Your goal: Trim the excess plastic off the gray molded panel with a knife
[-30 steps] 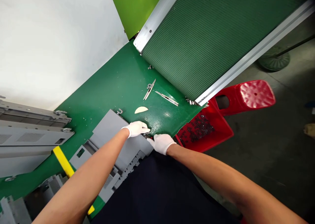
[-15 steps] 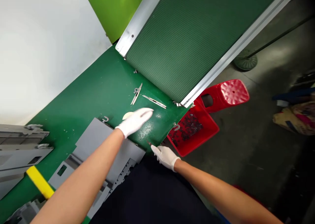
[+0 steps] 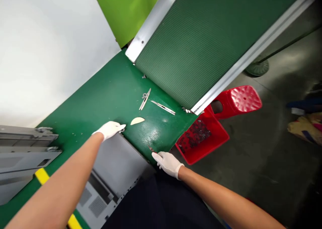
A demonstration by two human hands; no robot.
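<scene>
My left hand (image 3: 109, 130), in a white glove, is closed at the far corner of a large grey plastic panel (image 3: 120, 165). A small grey hook-shaped bit (image 3: 122, 130) shows at its fingertips. The panel lies on the green tabletop (image 3: 100, 95), against my dark clothing. My right hand (image 3: 168, 163), also gloved, is closed around a slim hand tool (image 3: 151, 149) with a dark pointed tip and a touch of red; its kind is mostly hidden. Between the hands and the conveyor lie two utility knives (image 3: 163, 107) and a pale half-round piece (image 3: 137, 121).
Ahead is a ribbed green conveyor belt (image 3: 201, 48) with metal side rails. Right of the table edge, a red bin (image 3: 201, 155) holds many small dark bits, beside a red stool (image 3: 245, 100). More grey plastic parts (image 3: 25, 158) stand at left, under a white board (image 3: 50, 54).
My left hand has moved left from above the table to the panel's corner. The panel has shifted and turned, and the pale half-round piece is uncovered. My right hand still holds the tool.
</scene>
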